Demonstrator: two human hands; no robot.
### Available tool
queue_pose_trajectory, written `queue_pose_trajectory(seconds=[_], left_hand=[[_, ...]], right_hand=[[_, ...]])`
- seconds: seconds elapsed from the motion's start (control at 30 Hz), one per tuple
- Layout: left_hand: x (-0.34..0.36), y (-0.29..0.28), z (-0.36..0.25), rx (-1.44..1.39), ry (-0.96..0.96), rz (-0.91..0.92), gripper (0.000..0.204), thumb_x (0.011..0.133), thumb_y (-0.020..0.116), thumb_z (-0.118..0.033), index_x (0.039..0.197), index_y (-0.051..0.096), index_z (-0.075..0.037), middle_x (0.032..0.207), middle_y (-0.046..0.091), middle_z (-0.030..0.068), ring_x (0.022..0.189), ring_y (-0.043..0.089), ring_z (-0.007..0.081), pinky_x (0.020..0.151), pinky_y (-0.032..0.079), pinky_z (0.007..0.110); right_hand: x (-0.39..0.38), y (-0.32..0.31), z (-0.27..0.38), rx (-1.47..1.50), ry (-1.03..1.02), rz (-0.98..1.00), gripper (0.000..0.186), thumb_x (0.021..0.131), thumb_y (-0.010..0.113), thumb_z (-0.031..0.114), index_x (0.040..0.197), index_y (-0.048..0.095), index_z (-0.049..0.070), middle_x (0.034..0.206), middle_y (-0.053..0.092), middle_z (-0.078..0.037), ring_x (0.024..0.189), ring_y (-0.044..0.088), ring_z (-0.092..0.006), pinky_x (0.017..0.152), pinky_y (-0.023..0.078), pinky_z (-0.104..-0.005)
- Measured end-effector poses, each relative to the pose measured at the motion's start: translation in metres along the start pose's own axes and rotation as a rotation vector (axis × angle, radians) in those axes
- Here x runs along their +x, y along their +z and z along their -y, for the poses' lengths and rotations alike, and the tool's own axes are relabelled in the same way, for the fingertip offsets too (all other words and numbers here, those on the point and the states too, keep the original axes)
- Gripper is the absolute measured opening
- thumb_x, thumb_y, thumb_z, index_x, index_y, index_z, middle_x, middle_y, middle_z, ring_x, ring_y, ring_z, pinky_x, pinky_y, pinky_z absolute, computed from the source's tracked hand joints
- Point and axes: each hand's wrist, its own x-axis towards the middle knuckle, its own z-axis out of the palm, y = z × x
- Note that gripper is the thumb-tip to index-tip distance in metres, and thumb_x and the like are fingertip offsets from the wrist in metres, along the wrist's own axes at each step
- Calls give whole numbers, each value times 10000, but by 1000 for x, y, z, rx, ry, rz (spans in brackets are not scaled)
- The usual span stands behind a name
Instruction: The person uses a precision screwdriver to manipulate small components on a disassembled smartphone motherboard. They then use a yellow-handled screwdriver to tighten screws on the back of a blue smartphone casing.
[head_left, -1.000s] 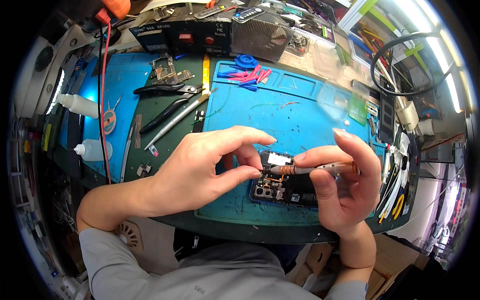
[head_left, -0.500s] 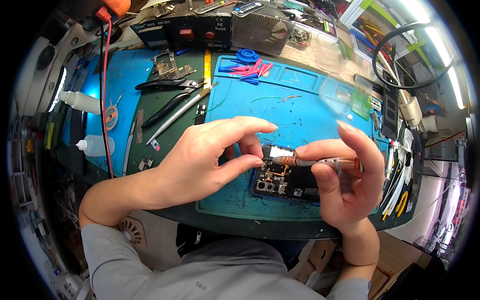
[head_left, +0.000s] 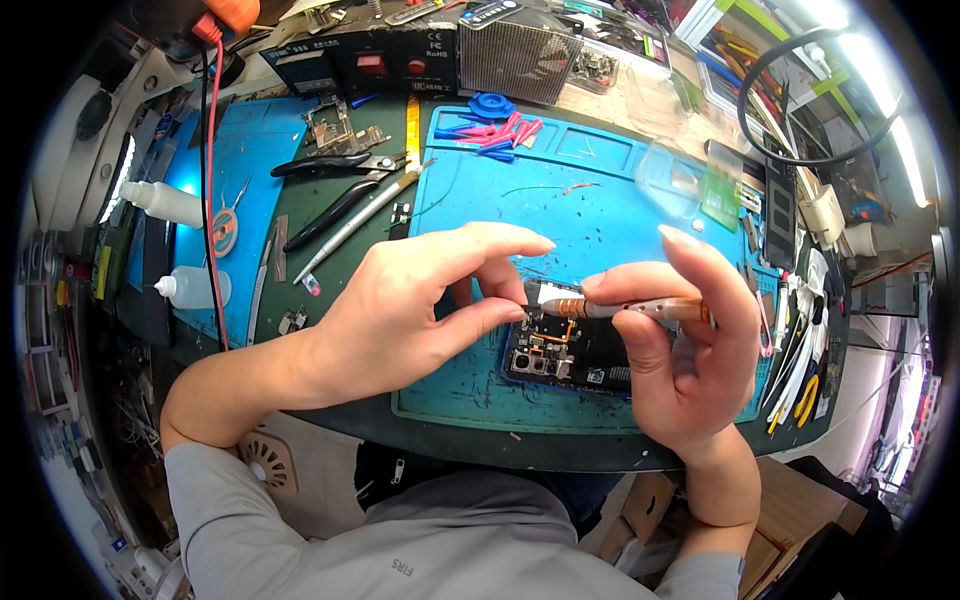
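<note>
Screwdriver [head_left: 600, 309] is in the right hand [head_left: 690, 350] on my feed, lying roughly level above the opened phone [head_left: 570, 350], dark tip pointing left. Right thumb and index are clamped on the translucent orange-brown handle; another finger is raised clear of it. Left hand [head_left: 395, 305]: thumb and a curled finger come close together at the tip, index stretched out above, apart from them. I can't tell if they pinch the tip or some small part; too small from here. Nor can I tell if the tip touches the phone.

Phone lies flat on the blue mat [head_left: 450, 390], camera cluster [head_left: 533, 363] at its left end, right end hidden behind the right hand.

Around it: I see black-handled cutters [head_left: 340, 163] and a silver pen-shaped tool [head_left: 362, 220] left of the mat, pink and blue pieces [head_left: 508, 133] bunched at its far edge beside a blue round piece [head_left: 490, 106]. Two white bottles [head_left: 165, 203] sit far left. Behind everything, a black box [head_left: 395, 65] with a red switch.
</note>
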Motion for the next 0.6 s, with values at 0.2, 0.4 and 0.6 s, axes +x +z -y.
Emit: queue_pose_trajectory(seconds=[0.2, 0.4, 0.6], left_hand=[[0, -3, 1, -104, -74, 57, 465, 935, 694, 30, 1385, 582, -14, 1082, 766, 102, 868, 701, 126, 761, 556, 271], [-4, -9, -15, -478, -275, 344, 556, 978, 569, 72, 1513, 445, -8, 1275, 724, 158, 887, 715, 154, 843, 575, 298], [-8, -7, -15, -530, -257, 466, 653, 954, 481, 101, 1573, 369, -73, 1383, 655, 199, 824, 719, 181, 773, 587, 314]], right_hand=[[-1, 1, -1, -67, -85, -44, 406, 914, 652, -136, 1302, 534, -123, 1193, 684, -267, 865, 766, -284, 703, 650, -337], [1, -15, 12, -111, -45, 22, 380, 885, 690, -90, 1252, 591, -92, 1047, 733, -218, 720, 729, -234, 609, 595, -321], [-5, -19, 20, -97, -23, 55, 384, 891, 707, -25, 1254, 582, -49, 985, 744, -179, 676, 692, -235, 590, 564, -329]])
